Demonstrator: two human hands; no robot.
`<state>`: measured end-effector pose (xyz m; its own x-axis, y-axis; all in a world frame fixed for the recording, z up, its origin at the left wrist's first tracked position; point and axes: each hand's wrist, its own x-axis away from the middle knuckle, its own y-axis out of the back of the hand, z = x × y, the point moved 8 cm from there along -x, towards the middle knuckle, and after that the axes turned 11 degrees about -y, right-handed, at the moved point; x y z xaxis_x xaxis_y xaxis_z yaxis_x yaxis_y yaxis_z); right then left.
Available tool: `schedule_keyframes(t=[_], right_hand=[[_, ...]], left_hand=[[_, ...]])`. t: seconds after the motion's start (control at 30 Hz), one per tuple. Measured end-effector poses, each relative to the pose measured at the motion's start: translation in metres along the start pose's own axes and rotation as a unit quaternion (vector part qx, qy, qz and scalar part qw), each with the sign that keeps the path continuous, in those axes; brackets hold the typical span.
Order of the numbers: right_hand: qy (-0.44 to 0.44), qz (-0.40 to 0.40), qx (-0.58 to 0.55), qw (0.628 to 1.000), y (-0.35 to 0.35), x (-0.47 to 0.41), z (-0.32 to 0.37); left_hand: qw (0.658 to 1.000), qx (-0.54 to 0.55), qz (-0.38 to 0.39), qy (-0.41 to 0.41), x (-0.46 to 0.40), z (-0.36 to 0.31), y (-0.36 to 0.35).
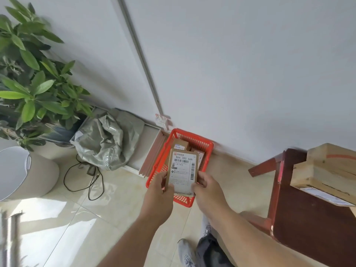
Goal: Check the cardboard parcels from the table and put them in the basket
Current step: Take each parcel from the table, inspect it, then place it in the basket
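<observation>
Nearest to me, a grey shoe (185,253) and a dark trouser leg show at the bottom edge, both cut off. Above them my left hand (160,193) and right hand (207,186) hold a flat cardboard parcel (183,171) between them, fingers curled round its lower corners, label side up. I can read "866 303 666" and see barcodes; the smaller print is too fine to make out. The parcel hangs over the red basket (196,138) on the tiled floor and hides much of its inside. Behind its top edge I see two more parcels in the basket (181,145), only partly visible. To the right, the dark wooden table (308,224) runs out of view, carrying stacked cardboard boxes (327,170) also cut off by the edge. Further left lie a crumpled grey bag (107,139), a black cable (84,180), a white round container (25,172), and a leafy plant (32,79) against the wall
</observation>
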<state>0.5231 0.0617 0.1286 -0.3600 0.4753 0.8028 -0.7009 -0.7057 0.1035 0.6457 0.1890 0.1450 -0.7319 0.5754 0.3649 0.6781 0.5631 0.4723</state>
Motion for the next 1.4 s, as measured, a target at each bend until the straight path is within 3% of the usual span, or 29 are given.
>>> schedule_keyframes(t=[0.37, 0.77, 1.2, 1.4], right_hand=[[-0.103, -0.01, 0.016, 0.995, -0.071, -0.175, -0.095], [-0.125, 0.008, 0.036, 0.991, -0.162, -0.34, -0.2], [-0.194, 0.013, 0.038, 0.98, -0.196, -0.466, -0.266], [-0.216, 0.016, 0.065, 0.974, -0.197, -0.508, -0.286]], left_hand=[[0.994, -0.042, 0.029, 0.097, -0.115, 0.168, -0.043], [0.98, -0.064, 0.122, 0.147, -0.218, 0.343, -0.092], [0.955, -0.083, 0.224, 0.177, -0.309, 0.459, -0.172], [0.955, -0.112, 0.219, 0.166, -0.335, 0.477, -0.192]])
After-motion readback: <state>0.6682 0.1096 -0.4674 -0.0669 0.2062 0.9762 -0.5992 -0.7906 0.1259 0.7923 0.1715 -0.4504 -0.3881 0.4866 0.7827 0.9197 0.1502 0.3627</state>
